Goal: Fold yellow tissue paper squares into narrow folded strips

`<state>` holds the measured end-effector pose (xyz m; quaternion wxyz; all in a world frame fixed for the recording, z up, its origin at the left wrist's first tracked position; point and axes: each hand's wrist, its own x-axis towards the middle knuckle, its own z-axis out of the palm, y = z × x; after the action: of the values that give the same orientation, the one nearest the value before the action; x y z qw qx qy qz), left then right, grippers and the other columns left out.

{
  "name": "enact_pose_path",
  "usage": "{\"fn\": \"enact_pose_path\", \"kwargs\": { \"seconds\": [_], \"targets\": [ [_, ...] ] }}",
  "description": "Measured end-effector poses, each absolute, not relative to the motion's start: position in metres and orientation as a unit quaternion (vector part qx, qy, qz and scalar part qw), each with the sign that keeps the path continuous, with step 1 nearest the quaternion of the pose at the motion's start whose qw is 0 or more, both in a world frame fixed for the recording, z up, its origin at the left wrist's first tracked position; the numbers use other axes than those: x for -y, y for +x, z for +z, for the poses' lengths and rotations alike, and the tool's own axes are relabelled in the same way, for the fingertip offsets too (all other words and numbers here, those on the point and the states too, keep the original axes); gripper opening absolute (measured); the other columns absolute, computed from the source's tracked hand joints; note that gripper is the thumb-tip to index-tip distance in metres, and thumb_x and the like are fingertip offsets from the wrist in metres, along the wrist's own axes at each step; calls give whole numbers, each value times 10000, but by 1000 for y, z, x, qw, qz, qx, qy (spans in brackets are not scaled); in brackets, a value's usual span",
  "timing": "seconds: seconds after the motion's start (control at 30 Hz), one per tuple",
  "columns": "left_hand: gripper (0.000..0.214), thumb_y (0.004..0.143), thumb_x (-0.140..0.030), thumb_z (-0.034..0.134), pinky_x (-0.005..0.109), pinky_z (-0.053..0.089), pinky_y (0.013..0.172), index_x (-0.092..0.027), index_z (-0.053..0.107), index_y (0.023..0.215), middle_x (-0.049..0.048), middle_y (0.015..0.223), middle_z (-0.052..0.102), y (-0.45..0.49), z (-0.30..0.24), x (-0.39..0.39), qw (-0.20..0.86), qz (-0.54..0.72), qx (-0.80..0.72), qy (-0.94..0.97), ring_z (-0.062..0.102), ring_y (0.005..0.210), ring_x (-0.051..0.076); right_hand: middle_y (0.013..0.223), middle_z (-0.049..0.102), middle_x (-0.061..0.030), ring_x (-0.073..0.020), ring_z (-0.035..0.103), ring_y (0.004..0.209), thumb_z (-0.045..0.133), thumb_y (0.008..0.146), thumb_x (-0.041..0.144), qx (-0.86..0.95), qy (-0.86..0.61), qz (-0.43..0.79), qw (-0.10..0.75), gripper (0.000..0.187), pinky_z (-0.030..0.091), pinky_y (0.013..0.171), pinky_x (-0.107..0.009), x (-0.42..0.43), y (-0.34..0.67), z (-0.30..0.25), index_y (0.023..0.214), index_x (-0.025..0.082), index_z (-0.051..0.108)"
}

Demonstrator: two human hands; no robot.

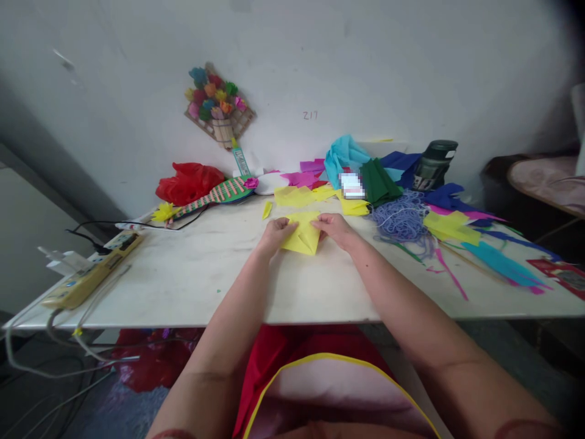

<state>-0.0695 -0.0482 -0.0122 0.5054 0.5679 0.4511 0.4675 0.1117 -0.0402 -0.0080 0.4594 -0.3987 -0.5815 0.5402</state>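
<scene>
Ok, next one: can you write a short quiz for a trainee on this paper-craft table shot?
1. Which thing do the left hand and the right hand both touch?
A) a red bag
B) the folded yellow paper
C) a green sheet
2. True or false: the purple yarn lies on the table to the right of the right hand.
3. Fill in: the power strip sits near the table's ____ edge.

Key: 1 B; 2 true; 3 left.
</scene>
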Motion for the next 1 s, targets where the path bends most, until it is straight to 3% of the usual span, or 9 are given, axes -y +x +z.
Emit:
{"fn": "enact_pose_path", "kwargs": {
  "seconds": [0.17, 0.37, 0.5, 0.7, 1.0],
  "targets": [
    [328, 592, -424, 671, 208, 391, 461, -148, 512, 671, -14, 587, 575, -70, -14, 44, 484, 507, -461, 544, 520, 483, 94, 589, 630, -54, -152, 579, 488, 582, 715, 464, 572, -368, 590, 434, 339, 471, 447, -269, 39, 117, -7, 760, 128, 590],
    [335, 595, -431, 671, 207, 382, 483, -145, 529, 695, -16, 594, 564, -69, -15, 45, 493, 510, -437, 553, 516, 508, 89, 517, 600, -3, -115, 543, 437, 701, 608, 332, 578, -399, 547, 456, 235, 452, 439, -237, 37, 115, -10, 670, 147, 570],
    [306, 643, -426, 641, 182, 309, 442, -143, 525, 646, -48, 505, 471, -72, -8, 51, 489, 505, -405, 585, 418, 442, 47, 488, 585, 14, -112, 523, 414, 707, 585, 321, 582, -395, 542, 459, 229, 437, 425, -239, 36, 118, -9, 632, 154, 557],
    [286, 629, -400, 661, 192, 347, 479, -139, 569, 701, -24, 564, 537, -78, -1, 54, 506, 472, -415, 591, 457, 491, 60, 501, 600, 4, -109, 516, 411, 687, 596, 286, 605, -385, 565, 407, 180, 428, 426, -239, 36, 123, -8, 660, 143, 598],
    [371, 566, -425, 704, 209, 400, 502, -138, 579, 765, -10, 596, 581, -80, -3, 49, 527, 480, -410, 569, 511, 507, 75, 622, 649, -22, -123, 561, 514, 683, 605, 269, 568, -362, 569, 472, 234, 449, 477, -241, 34, 120, -10, 801, 143, 671]
  ]
}}
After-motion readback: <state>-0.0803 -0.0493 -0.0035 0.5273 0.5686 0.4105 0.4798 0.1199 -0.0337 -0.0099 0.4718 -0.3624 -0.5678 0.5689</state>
